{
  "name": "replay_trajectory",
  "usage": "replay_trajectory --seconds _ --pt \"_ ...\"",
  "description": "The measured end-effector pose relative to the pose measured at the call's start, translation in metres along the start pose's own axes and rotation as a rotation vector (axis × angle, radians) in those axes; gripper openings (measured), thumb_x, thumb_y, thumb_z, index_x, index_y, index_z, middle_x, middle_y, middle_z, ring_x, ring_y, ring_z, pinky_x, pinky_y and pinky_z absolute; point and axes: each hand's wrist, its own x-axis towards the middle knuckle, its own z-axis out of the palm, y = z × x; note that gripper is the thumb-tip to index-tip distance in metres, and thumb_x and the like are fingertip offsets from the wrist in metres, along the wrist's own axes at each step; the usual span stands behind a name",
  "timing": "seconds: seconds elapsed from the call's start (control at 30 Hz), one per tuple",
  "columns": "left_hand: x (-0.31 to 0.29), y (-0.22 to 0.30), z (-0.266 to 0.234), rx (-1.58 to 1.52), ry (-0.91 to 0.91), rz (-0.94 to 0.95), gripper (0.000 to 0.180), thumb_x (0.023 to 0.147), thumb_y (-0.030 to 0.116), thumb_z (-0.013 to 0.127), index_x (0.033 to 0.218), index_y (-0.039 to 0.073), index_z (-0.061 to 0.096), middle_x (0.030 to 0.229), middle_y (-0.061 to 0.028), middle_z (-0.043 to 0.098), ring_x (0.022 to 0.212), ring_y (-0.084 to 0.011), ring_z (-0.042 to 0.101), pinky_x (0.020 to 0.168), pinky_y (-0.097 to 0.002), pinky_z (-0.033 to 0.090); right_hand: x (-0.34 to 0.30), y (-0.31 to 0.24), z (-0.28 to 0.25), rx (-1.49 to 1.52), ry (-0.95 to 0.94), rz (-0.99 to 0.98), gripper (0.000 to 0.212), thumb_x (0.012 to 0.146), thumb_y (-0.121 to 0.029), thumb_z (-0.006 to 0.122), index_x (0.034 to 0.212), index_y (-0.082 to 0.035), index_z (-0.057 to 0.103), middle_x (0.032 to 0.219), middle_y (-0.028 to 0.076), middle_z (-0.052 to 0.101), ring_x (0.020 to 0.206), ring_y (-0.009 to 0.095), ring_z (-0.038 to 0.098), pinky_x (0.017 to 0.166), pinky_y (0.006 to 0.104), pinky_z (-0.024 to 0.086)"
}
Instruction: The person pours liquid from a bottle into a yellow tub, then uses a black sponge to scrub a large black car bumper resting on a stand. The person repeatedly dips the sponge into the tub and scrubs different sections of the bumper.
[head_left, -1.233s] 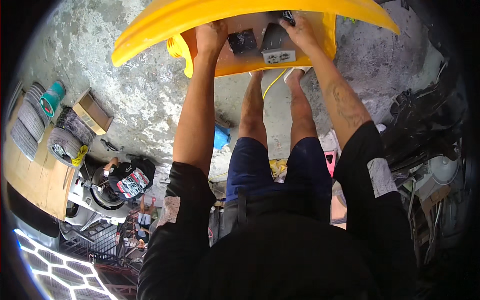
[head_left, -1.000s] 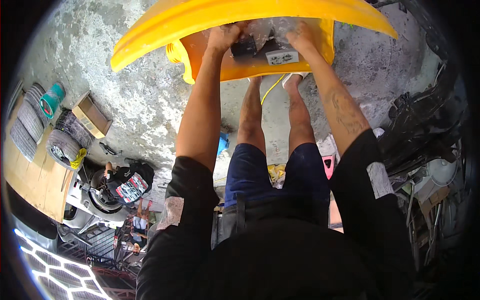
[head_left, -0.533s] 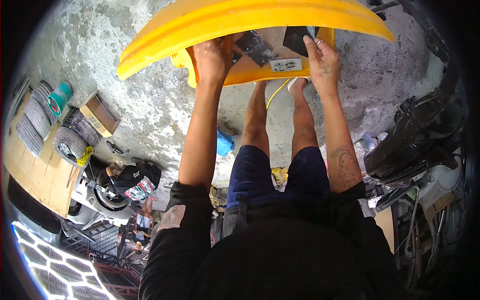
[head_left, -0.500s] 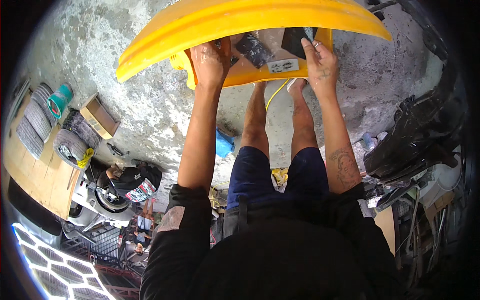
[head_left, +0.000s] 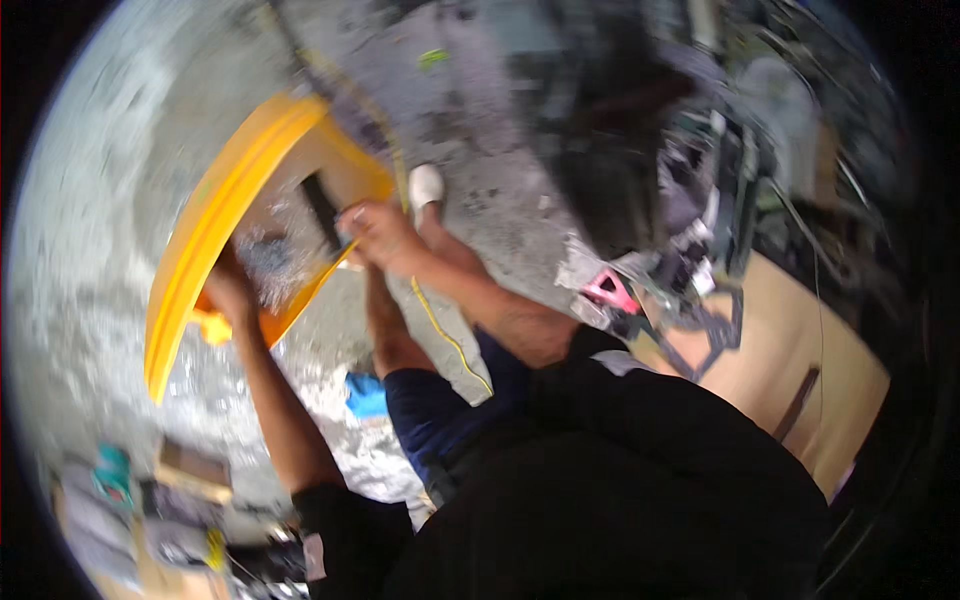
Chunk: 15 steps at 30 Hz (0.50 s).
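A curved yellow panel [head_left: 178, 262], like a car body part, is held up at the left of the head view and blurred by motion. Its hollow inner side faces me and shows a dark strip [head_left: 322, 208] and a dark grey patch [head_left: 268, 254]. My left hand [head_left: 230, 290] grips the panel's lower left part, with its fingertips hidden inside. On the nearer right edge, my right hand [head_left: 384, 238] is closed around the rim beside the dark strip.
A yellow cable [head_left: 446, 340] runs over the concrete floor by my feet. A blue item [head_left: 367, 396] lies left of my legs. Dark parts [head_left: 600, 130] and a cardboard sheet [head_left: 800, 350] lie at the right; a box [head_left: 192, 470] stands at the lower left.
My view has swung to the right. The yellow panel now appears farther left, tilted steeply instead of lying across the top. Both hands still hold it.
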Motion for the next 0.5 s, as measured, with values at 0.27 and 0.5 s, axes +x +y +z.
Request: replay_trajectory --seconds 0.27,0.5 --pt "-0.085 0.072 -0.038 -0.194 -0.095 -0.459 0.044 0.103 0.032 0.063 0.136 0.006 0.051 0.09 0.0001 0.055 0.064 -0.0066 0.045 0.053 -0.0231 0.037 -0.06 -0.098 -0.024 -0.22 0.013 -0.052 0.016 0.092 -0.015 0.07 0.095 0.001 0.072 0.09 0.017 0.071 0.085 0.034 0.07 0.074 0.0393 0.055" --pt "-0.106 0.232 -0.001 -0.479 -0.123 -0.439 0.053 0.108 0.041 0.05 0.146 0.004 0.051 0.121 -0.0066 0.064 0.09 -0.0125 0.059 0.075 -0.0286 0.051 -0.101 -0.109 -0.081 -0.234 0.089 -0.231 0.018 0.094 -0.021 0.066 0.097 -0.005 0.072 0.112 0.01 0.071 0.088 0.031 0.07 0.073 0.0417 0.058"
